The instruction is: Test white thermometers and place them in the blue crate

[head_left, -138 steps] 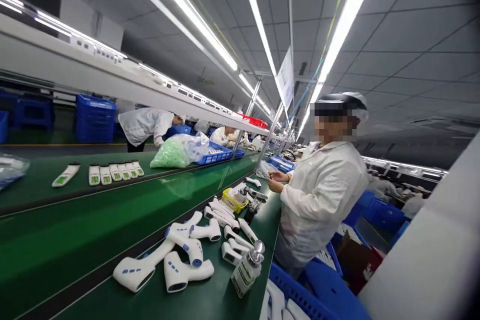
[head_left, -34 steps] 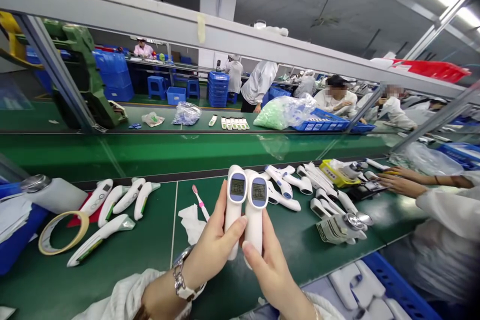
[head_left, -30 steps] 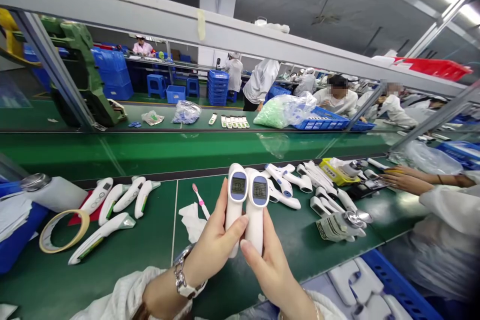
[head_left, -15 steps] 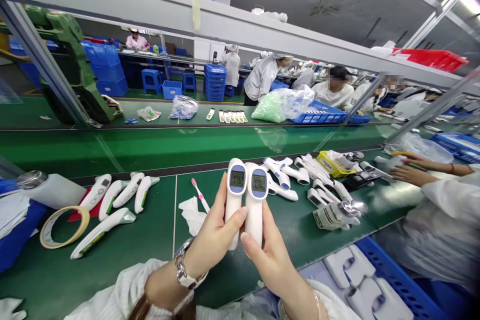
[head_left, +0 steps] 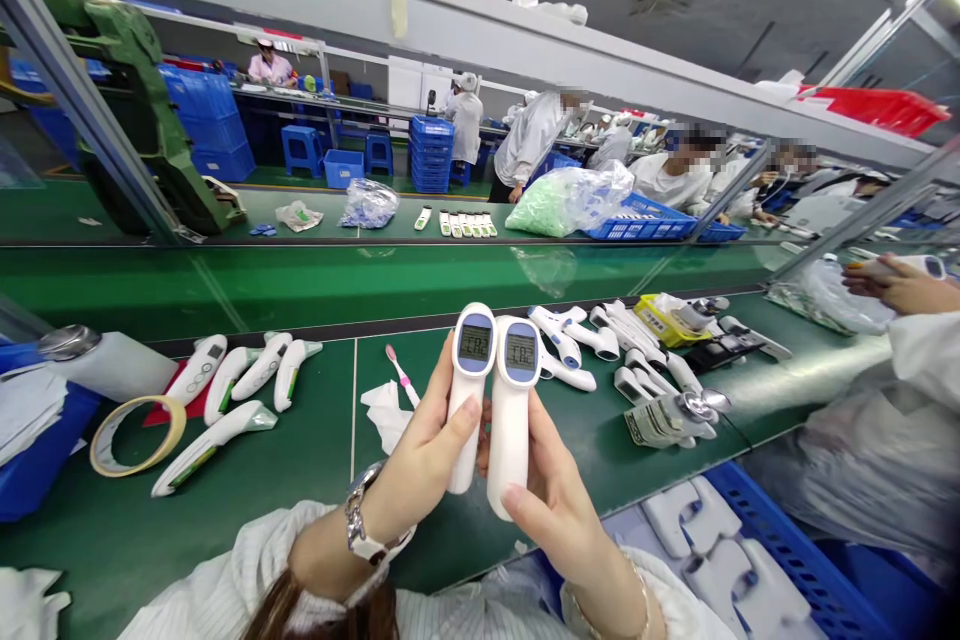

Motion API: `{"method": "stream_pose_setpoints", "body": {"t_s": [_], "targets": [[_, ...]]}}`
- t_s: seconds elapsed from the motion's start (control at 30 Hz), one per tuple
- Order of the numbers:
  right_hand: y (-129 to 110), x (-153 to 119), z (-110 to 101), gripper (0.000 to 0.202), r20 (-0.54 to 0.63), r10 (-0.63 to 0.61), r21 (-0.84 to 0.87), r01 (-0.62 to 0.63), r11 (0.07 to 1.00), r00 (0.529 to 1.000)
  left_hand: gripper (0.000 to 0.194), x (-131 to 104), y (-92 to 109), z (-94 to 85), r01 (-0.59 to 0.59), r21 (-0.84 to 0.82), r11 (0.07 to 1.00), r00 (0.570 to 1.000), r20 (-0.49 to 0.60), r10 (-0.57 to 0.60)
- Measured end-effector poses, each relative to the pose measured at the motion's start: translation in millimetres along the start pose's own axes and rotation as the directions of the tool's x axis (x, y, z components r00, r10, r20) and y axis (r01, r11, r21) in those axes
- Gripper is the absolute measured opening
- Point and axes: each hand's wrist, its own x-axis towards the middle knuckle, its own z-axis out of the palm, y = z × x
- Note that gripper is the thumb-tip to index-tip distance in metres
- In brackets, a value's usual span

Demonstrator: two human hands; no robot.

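My left hand [head_left: 433, 442] is wrapped round the handle of a white infrared thermometer [head_left: 464, 420] with a blue-framed display. In my right hand [head_left: 553, 480] is a second thermometer of the same kind [head_left: 508, 440], gripped by its handle. The two are held upright side by side above the green bench, with a narrow gap between the handles. Both screens face me and show dark characters. Fingers behind the handles are partly hidden. A pink toothbrush [head_left: 403, 375] and a crumpled white tissue [head_left: 386, 415] lie on the bench beyond my left hand.
More thermometers [head_left: 559, 335] lie to the right, near a yellow tray [head_left: 671, 325] and a metal-topped bottle [head_left: 667, 417]. On the left are a tape roll [head_left: 105, 440] and several white-green devices [head_left: 214, 442]. A blue crate [head_left: 802, 530] stands lower right. A co-worker's hand [head_left: 911, 285] holds a white device.
The two thermometers have moved slightly apart, and both displays have changed characters. My thumbs have shifted on the handles. The co-worker's hands have risen from the bench to the right.
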Motion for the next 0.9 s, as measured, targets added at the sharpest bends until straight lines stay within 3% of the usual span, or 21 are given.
{"method": "stream_pose_setpoints", "body": {"t_s": [0.23,0.67,0.8,0.9], "targets": [[1.1,4.5,6.3,0.076,-0.130,-0.106,0.153,0.126,0.980,0.986,0.050,0.7,6.7,3.9,0.010,-0.300,0.954,1.000,0.003,-0.009],[2.7,9.1,13.1,0.078,-0.169,-0.196,0.165,0.224,0.960,0.966,0.050,-0.5,10.2,4.0,0.019,-0.294,0.956,1.000,0.026,-0.012],[6.8,10.1,9.9,0.087,-0.274,-0.156,0.116,0.194,0.974,0.949,0.072,0.6,7.2,-1.2,-0.120,-0.256,0.959,0.988,-0.128,0.089],[9.3,12.6,5.4,0.063,-0.314,-0.115,0.064,0.141,0.988,0.942,0.053,5.0,7.1,-5.0,-0.161,-0.254,0.954,0.969,-0.225,0.103]]}}
